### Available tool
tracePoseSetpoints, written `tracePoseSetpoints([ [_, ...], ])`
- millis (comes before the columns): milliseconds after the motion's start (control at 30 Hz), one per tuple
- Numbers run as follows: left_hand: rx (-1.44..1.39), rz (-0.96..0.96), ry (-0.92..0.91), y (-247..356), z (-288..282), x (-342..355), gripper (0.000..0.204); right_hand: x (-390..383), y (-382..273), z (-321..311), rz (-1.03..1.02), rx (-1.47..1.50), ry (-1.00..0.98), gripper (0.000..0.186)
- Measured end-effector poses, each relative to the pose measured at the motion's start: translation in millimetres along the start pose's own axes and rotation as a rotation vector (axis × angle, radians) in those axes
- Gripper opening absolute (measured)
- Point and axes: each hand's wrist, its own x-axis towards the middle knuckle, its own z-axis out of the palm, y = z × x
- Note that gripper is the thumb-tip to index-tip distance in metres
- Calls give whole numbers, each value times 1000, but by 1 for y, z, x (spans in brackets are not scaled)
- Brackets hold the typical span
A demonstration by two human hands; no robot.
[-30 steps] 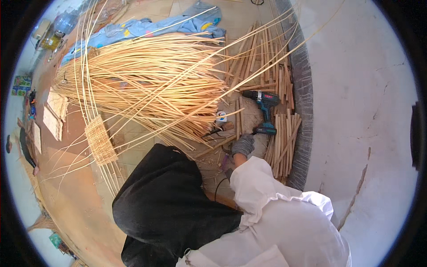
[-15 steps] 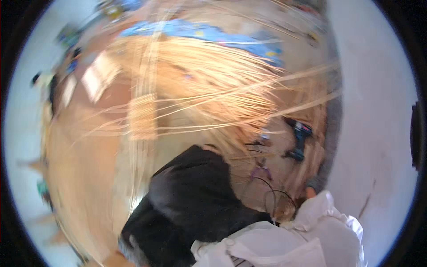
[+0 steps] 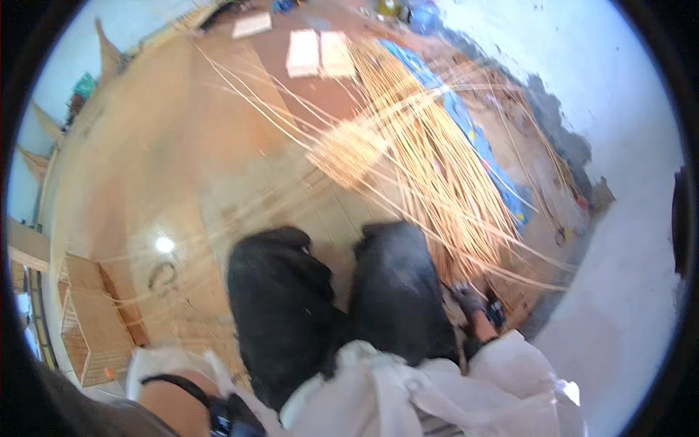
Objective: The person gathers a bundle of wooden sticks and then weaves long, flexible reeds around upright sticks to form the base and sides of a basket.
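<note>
Head view: right hand (image 3: 470, 298) sits near the rod bundle (image 3: 459, 189), toward the floor's (image 3: 262, 175) right edge. Blur leaves my fingers' opening and grip undetermined, left hand (image 3: 95, 408) included. Lifting carelessly might snag the woven panel (image 3: 348, 154) beyond my knees (image 3: 397, 269).

Right hand (image 3: 470, 300) gray-gloved, reaching forward beside right leg (image 3: 399, 306); blur hides the grip. Right wrist (image 3: 483, 328) partly bare, arm white-sleeved. Left forearm (image 3: 169, 408) bare, low left, bent in close. Knees (image 3: 271, 244) bent, apart.
</note>
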Motion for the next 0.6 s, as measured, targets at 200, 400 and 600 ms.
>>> tracePoseSetpoints([
  [200,4,-13,107,-10,38,-27,51,25,-80,22,-161,-802,-80,46],
  [400,51,-41,-257,-86,78,-6,55,108,-166,30,-822,-758,-101,30],
  [600,608,22,-857,-175,118,-61,28,195,-297,65,-295,-328,130,41],
])
